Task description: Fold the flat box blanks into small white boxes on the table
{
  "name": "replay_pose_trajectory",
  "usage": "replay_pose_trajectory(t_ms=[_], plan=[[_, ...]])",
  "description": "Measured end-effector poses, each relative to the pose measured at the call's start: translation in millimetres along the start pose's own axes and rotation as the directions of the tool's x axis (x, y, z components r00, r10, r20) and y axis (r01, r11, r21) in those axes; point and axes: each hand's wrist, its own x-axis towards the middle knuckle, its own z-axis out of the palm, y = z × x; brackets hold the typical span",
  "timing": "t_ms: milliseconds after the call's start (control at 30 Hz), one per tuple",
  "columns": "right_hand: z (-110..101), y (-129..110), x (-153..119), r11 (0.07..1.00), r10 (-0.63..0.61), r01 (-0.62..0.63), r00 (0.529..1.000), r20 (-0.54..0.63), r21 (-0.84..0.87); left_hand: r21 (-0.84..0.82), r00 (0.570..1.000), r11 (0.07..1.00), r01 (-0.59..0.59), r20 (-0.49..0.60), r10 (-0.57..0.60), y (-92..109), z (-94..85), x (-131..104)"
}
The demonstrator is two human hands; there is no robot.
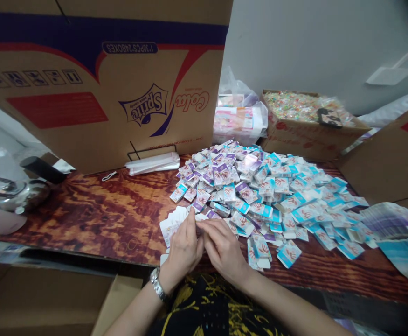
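My left hand, with a metal watch on the wrist, meets my right hand at the table's front edge. The fingers of both are closed and pressed together at the tips. Whatever sits between them is small and mostly hidden. Just behind and left of my left hand lies a fan of white cards. Beyond both hands spreads a big heap of small flat packets, blue or purple with a red handprint picture. One blue packet lies at the heap's near edge, right of my right hand.
A large carton stands at the back left, with clear plastic sleeves before it. An open box of wrapped candies stands behind the heap. Printed sheets lie far right. A metal kettle is far left.
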Motion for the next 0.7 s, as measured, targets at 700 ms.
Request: replay_pose_trajectory(t_ms=[700], plan=[[11.8,64.7,-5.0,0.843,0.262,-0.073,0.921,0.289,-0.533,0.15,0.946,0.988,-0.044,0.324,-0.007,-9.5,16.9,-24.5]])
